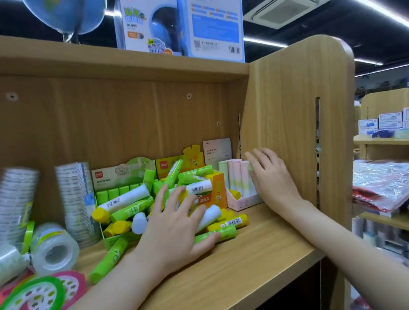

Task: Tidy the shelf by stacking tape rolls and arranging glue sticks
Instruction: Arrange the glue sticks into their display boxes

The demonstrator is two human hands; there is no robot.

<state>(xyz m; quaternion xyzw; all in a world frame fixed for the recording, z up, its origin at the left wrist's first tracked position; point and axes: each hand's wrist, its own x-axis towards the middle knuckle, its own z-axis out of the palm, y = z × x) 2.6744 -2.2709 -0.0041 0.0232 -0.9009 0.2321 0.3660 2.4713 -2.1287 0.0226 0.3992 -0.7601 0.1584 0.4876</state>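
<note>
Glue sticks [137, 207] lie heaped in the middle of the wooden shelf [241, 263], my left hand [175, 233] spread flat over them while my right hand [270, 179], fingers straight, presses the pink box [242, 202] of upright sticks.

"GLOBE" is printed in dark letters on the front of the globe box [151, 22] on top of the shelf, and "APP" can be read on a sticker near its lower edge. A barcode is carried on the box's side panel. "deli" is shown in white on a red badge on the orange display box [173, 163]. "GLUE STICK" is printed on the white header card [217, 150] behind the pastel glue sticks [235, 174]. Barcodes are borne by several loose glue sticks [198, 189]; their digits cannot be read.
</note>
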